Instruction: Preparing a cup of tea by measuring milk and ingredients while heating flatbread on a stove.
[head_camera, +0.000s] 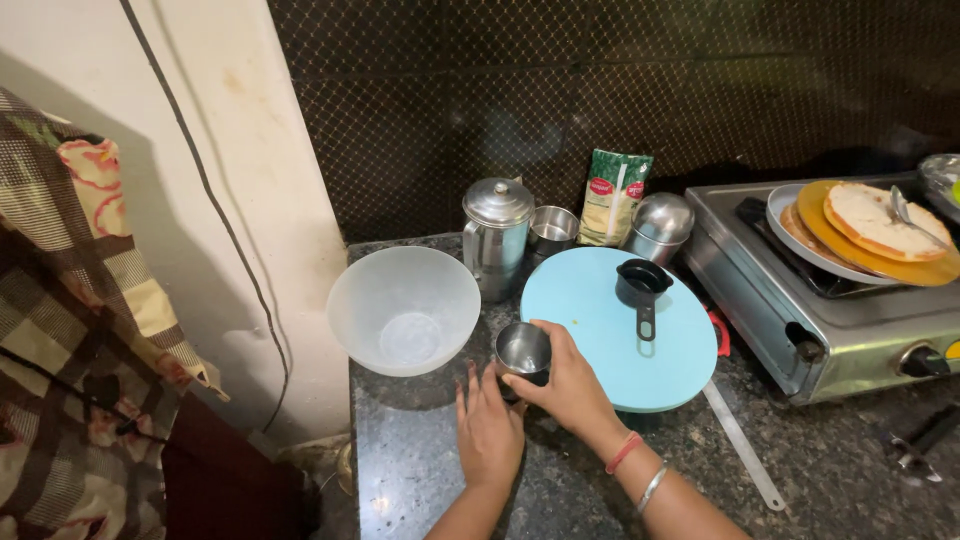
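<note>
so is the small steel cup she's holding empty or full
Empty: the small steel cup, upright in the right hand, shows only its bare shiny bottom. The left hand rests beside it.

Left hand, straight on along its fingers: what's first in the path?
The left hand lies flat on the counter, fingers pointing away from the person. Straight on, they probably meet the small steel cup that the right hand holds, then the white bowl. Depth is unclear.

A small cup (523, 350) of shiny polished metal is seen, as are the lidded steel pot (496, 235) and the stove (820, 300). The bowl (403, 308) is frosted, translucent plastic; the round board (600, 340) is matt, smooth plastic. The desk (800, 470) is glossy speckled stone.
</note>
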